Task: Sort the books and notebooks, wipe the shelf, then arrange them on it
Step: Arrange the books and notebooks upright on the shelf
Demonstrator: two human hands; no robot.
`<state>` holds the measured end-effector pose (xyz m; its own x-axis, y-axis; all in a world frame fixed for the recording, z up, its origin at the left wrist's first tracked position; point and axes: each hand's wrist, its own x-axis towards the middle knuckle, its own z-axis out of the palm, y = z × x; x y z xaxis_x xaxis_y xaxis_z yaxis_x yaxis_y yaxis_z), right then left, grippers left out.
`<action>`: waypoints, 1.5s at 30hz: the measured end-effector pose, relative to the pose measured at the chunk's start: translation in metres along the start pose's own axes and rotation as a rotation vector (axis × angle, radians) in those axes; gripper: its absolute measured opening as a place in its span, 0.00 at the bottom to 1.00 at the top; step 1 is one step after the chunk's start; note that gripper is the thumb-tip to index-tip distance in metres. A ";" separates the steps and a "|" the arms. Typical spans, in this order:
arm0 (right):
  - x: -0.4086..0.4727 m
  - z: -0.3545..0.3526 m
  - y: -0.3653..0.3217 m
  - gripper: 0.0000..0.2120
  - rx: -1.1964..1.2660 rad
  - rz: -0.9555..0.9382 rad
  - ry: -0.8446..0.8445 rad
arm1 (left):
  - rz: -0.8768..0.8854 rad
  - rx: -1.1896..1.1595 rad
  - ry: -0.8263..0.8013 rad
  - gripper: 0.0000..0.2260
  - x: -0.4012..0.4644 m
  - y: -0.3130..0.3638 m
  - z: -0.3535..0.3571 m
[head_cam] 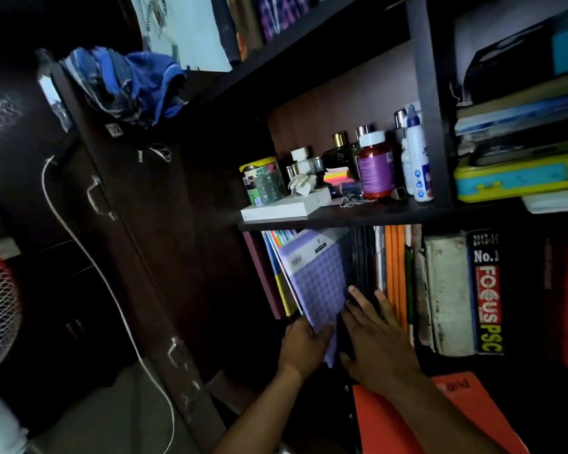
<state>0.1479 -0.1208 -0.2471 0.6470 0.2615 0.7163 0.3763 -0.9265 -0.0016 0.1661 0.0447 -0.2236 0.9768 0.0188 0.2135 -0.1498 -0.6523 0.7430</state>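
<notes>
Nearest, an orange folder (407, 417) lies low at the right, under the right forearm. One seen.

Left hand (304, 342): fingers curled round the lower edge of the purple notebook (315, 276), thumb on its cover; the notebook leans left, its top tucked under the board above. Right hand (379, 339): fingers straight and spread, pressing the black spines (363, 257) just right of the notebook; no grip.

Judgement: the step is parting the row to seat or draw the purple notebook. To do it well, hold the black spines back with the flat right hand, keep the gap open, and move the notebook square to the shelf (341, 219) so its corners do not catch.

Count on this lower tier, left to right: one purple notebook; a group of thin coloured books (277, 257) behind it, number unclear; black spines, number unclear; some orange spines (395, 267); one thick white book (448, 290); one black guide book (487, 290).

Farther, upper tier: one white box (286, 206), one red-brown bottle (376, 165), one white bottle (418, 158), and several small containers.
</notes>
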 end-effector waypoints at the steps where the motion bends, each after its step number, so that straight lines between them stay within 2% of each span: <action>1: 0.000 0.000 0.001 0.35 -0.010 0.002 0.009 | -0.012 0.030 0.042 0.25 0.005 0.003 0.001; 5: 0.001 -0.002 0.000 0.36 -0.033 0.007 0.003 | -0.040 0.010 0.134 0.27 0.027 0.012 0.003; 9: 0.001 -0.003 0.000 0.33 -0.030 0.018 -0.048 | -0.044 -0.287 -0.040 0.15 0.024 0.014 0.008; 10: 0.001 -0.003 0.000 0.32 -0.025 0.020 -0.058 | -0.017 -0.288 -0.035 0.14 0.023 0.010 0.007; 13: 0.000 -0.005 -0.001 0.29 -0.012 0.021 -0.067 | 0.062 -0.056 0.042 0.13 0.017 0.003 0.005; 16: 0.000 -0.005 0.000 0.30 -0.016 0.019 -0.070 | 0.048 -0.010 0.074 0.07 0.026 0.014 0.009; 19: 0.000 -0.004 0.001 0.31 -0.025 0.024 -0.075 | -0.031 -0.001 0.098 0.10 0.049 0.022 0.012; 22: 0.000 -0.005 0.002 0.31 -0.014 0.016 -0.073 | -0.024 0.294 0.165 0.16 0.058 0.017 0.012; 23: 0.000 -0.005 0.002 0.32 -0.006 0.020 -0.075 | -0.020 0.330 0.165 0.18 0.054 0.015 0.013; 26: -0.001 -0.007 0.002 0.31 0.020 0.015 -0.095 | -0.033 0.259 0.076 0.20 0.036 0.003 0.016; 28: 0.005 -0.014 0.004 0.25 0.133 -0.014 -0.105 | 0.029 0.230 -0.058 0.14 0.020 -0.003 0.013; 30: 0.015 -0.032 0.010 0.15 0.323 0.059 -0.097 | 0.161 0.267 -0.237 0.12 -0.002 0.000 0.006; 32: 0.019 -0.052 0.019 0.06 0.523 0.225 -0.074 | 0.226 0.235 -0.430 0.15 -0.029 0.007 -0.003; 34: 0.016 -0.062 0.028 0.02 0.685 0.319 -0.150 | 0.243 0.230 -0.528 0.21 -0.054 0.014 -0.006; 37: 0.008 -0.064 0.030 0.06 0.821 0.288 -0.347 | 0.223 0.248 -0.505 0.21 -0.076 0.020 -0.005; 40: 0.012 -0.073 0.030 0.03 0.954 0.241 -0.471 | -0.005 0.032 -0.575 0.22 -0.083 0.028 -0.015; 42: 0.016 -0.080 0.036 0.04 1.055 0.268 -0.485 | -0.032 -0.081 -0.553 0.22 -0.085 0.030 -0.026; 45: 0.013 -0.079 0.043 0.08 1.056 0.306 -0.409 | -0.013 -0.221 -0.352 0.19 -0.083 0.031 -0.048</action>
<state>0.1199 -0.1783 -0.1833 0.8987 0.3122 0.3080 0.4070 -0.3319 -0.8510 0.0727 0.0593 -0.1883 0.9658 -0.2592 0.0018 -0.1290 -0.4745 0.8708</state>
